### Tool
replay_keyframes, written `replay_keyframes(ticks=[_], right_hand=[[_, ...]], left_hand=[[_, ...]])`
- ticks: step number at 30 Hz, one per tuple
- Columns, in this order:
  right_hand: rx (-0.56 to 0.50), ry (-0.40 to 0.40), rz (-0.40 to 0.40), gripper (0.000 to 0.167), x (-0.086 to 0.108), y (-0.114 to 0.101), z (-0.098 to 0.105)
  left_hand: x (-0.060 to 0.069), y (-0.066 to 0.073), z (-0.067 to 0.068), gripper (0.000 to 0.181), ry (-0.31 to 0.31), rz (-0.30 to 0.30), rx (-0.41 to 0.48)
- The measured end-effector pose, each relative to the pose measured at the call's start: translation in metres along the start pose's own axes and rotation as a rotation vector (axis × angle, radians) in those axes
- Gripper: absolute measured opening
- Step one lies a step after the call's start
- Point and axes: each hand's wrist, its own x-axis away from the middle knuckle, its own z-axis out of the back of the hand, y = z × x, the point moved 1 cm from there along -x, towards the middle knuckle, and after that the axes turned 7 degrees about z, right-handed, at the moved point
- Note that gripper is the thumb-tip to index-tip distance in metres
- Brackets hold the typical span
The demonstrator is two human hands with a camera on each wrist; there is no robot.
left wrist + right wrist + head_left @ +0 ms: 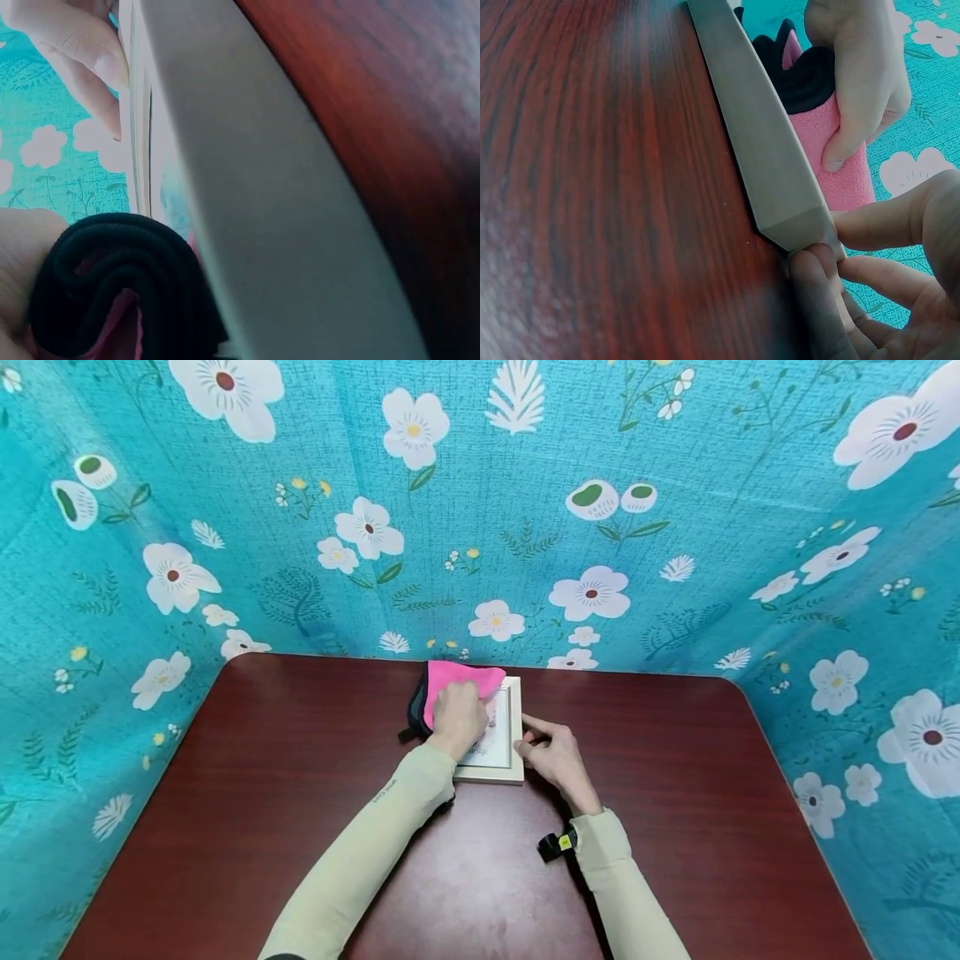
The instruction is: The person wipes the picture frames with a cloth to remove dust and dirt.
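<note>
A picture frame (516, 718) with a cream border lies on the table. My left hand (460, 718) grips a pink cloth with black edging (450, 674) over the frame's face. The left wrist view has the cloth's folded black edge (161, 247) bunched beside the frame's pale side (232, 150). At the frame's right side, my right hand (558, 756) holds the border between fingers and thumb. In the right wrist view its fingertips (814, 262) meet the frame's corner, while the left thumb (840, 150) presses on the cloth. Part of the picture is hidden under hand and cloth.
The dark red wooden table (300, 777) extends around the frame on all sides. A blue floral curtain (480, 527) hangs behind the table's far edge and along both sides. A small black strap device (555, 845) is worn at the right wrist.
</note>
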Motion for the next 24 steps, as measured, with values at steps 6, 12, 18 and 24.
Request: replay_keyframes(ticks=[6, 12, 18, 24], right_hand=[[0.026, 0.010, 0.014, 0.053, 0.000, 0.000, 0.000], [0.027, 0.003, 0.023, 0.053, 0.000, -0.001, 0.000], [0.018, 0.002, 0.023, 0.052, 0.000, -0.001, 0.000], [0.004, 0.004, 0.020, 0.052, 0.000, -0.001, 0.000]], left_hand=[[-0.001, 0.004, -0.002, 0.014, 0.004, -0.017, -0.015], [-0.002, 0.007, -0.002, 0.011, -0.023, -0.017, -0.042], [0.001, 0.014, -0.007, 0.017, 0.011, -0.037, -0.025], [0.005, 0.025, -0.013, 0.018, 0.032, -0.071, 0.020]])
